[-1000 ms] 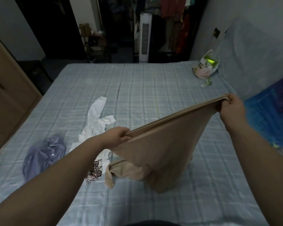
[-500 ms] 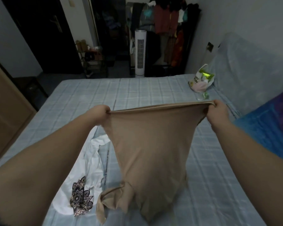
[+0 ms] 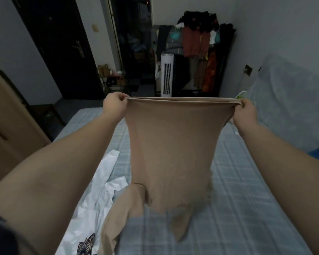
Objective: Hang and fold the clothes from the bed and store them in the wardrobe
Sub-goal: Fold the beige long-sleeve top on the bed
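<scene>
Holding up tan garment point(image 3: 169, 144), left grip point(image 3: 114, 107) and right grip point(image 3: 245, 115) pinching its edge, bottom blurred

Head-worn camera looks forward and down, close over the bed point(image 3: 247, 181).

Tan garment point(image 3: 170, 144) higher, top edge level.

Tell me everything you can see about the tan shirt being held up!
The tan shirt is plain, stretchy-looking cloth. The left hand and right hand each pinch one end of a straight double edge, holding it taut. The rest hangs down over the bed, narrowing, with a sleeve dangling at the lower left. Its bottom is blurred; contact with the bed is unclear.
</scene>
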